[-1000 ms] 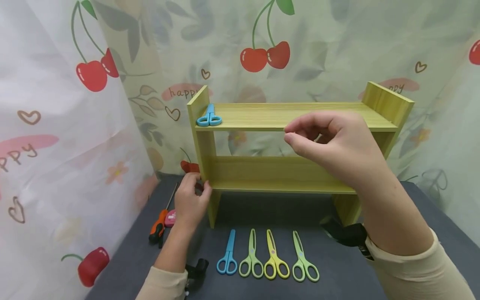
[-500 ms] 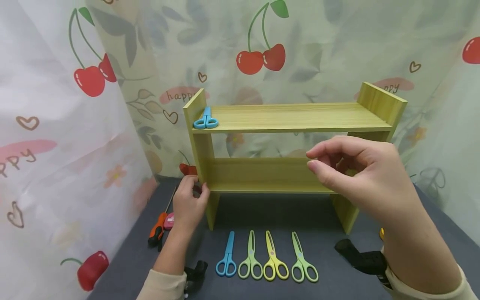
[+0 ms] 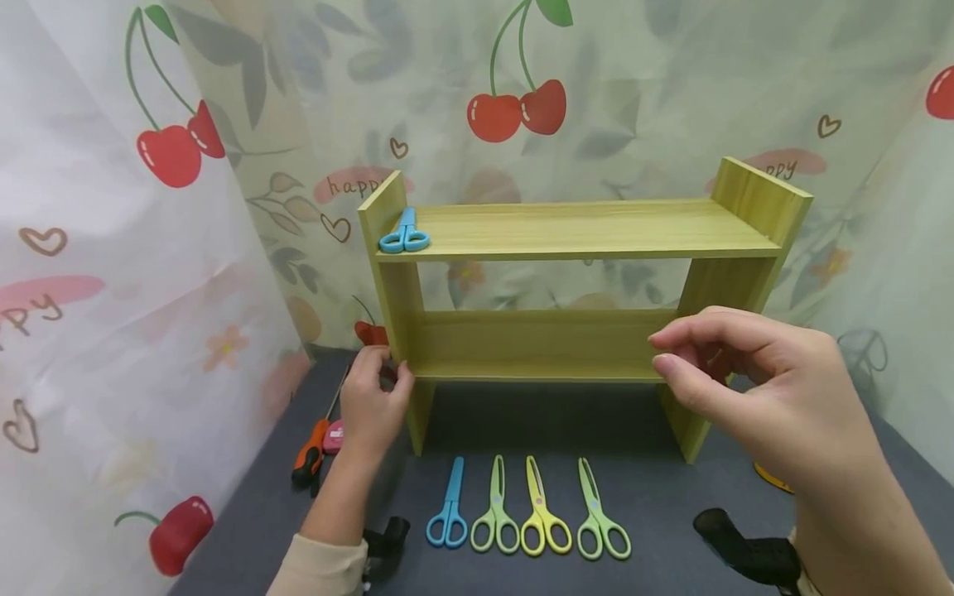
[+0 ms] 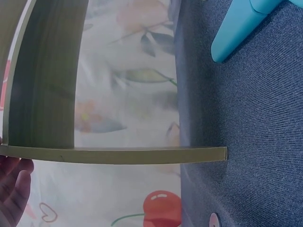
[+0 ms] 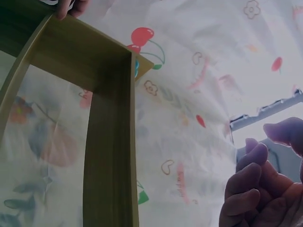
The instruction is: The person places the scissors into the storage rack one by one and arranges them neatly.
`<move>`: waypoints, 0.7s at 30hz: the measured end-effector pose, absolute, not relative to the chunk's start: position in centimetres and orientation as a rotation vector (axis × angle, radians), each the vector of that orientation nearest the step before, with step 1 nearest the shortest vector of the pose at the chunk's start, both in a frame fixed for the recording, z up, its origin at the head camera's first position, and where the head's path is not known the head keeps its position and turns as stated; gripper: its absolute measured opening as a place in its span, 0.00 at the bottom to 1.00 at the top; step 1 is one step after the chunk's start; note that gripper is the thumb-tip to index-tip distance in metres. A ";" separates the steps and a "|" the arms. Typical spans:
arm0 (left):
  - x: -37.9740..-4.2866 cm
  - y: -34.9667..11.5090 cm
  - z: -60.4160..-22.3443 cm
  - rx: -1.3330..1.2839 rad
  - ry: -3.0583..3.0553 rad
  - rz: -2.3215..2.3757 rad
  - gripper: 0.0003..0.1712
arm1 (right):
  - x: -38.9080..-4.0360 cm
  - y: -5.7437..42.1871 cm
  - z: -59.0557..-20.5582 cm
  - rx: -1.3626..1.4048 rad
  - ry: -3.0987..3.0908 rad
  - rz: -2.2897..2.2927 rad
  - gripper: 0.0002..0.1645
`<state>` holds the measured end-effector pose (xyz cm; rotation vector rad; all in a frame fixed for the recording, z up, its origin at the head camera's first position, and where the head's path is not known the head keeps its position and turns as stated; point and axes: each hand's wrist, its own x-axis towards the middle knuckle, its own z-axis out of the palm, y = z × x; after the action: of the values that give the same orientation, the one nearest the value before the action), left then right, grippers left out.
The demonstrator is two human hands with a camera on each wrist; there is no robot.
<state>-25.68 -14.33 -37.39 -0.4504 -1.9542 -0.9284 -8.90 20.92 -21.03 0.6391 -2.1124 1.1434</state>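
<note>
Hovering nearest the viewer, before the right end of a wooden shelf (image 3: 551, 335), the right hand (image 3: 771, 389) is curving its fingers loosely, thumb and forefinger facing each other across a gap. Below it, a black wrist device (image 3: 745, 542) is pointing leftward. On the dark table (image 3: 566, 573), four pairs are lying in a row, handles toward the person: blue scissors (image 3: 450, 503), light-green scissors (image 3: 496, 505), yellow scissors (image 3: 542, 506) and a second light-green pair (image 3: 595, 507). Farther left, the left hand (image 3: 373, 401) is gripping the shelf's left side panel at lower-board height, its thumb meeting the front edge. Beside that arm, an orange-and-black screwdriver (image 3: 311, 445) and a pink object (image 3: 333, 436) (partly covered by the arm) are lying. Near the right wrist, a yellow object (image 3: 772, 478) is showing only in part. The shelf is standing upright, and a second blue pair (image 3: 406, 233) is resting on its upper board's left end. Farthest back, a cherry-printed curtain (image 3: 596, 165) is hanging.
</note>
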 end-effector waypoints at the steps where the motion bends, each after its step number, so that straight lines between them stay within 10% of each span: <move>1: -25.7 -14.3 -37.4 -0.445 -1.958 -0.929 0.06 | -8.8 21.1 -21.2 0.629 -2.115 1.138 0.18; 21: -25.5 -14.5 -37.5 -0.432 -1.981 -0.949 0.06 | -9.1 23.1 -26.9 0.562 -2.296 1.166 0.16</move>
<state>-25.52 -14.45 -37.47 -0.4322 -1.9812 -0.9495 -9.09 23.07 -26.86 0.5617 -2.2958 1.1664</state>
